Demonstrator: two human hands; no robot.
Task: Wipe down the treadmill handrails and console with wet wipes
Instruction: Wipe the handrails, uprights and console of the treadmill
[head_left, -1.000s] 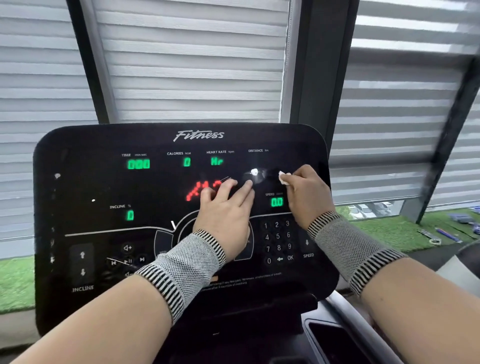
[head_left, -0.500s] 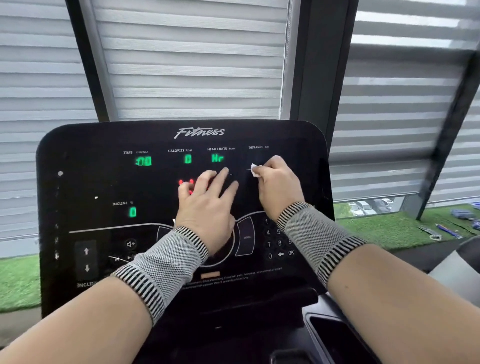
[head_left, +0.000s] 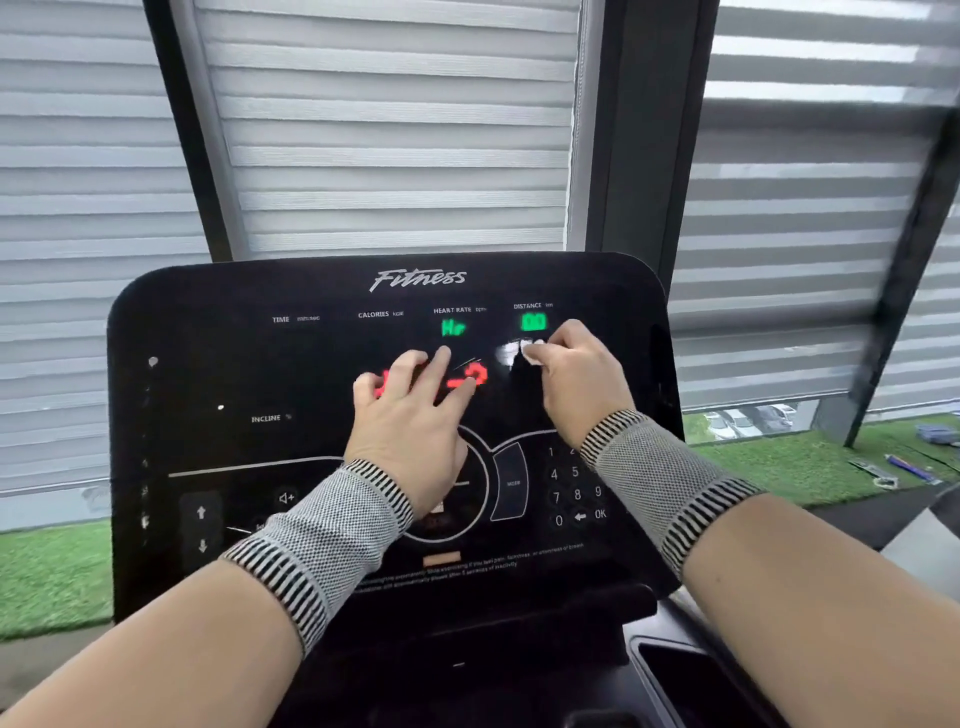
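While we stand at the treadmill, our left hand (head_left: 410, 415) lies flat on the middle of the black console (head_left: 234, 374), fingers straight and spread over the red lit figures, its grip wide and holding nothing. Just right of it, our right hand (head_left: 576, 384) pinches a small white wet wipe (head_left: 527, 351) between curled fingers, pressing it to the glass just below the green DISTANCE readout (head_left: 533, 322). Both wrists wear knitted striped wristbands (head_left: 660, 478). Farther right, past the console's edge, green artificial turf (head_left: 810, 462) runs beneath the window blinds (head_left: 810, 208).
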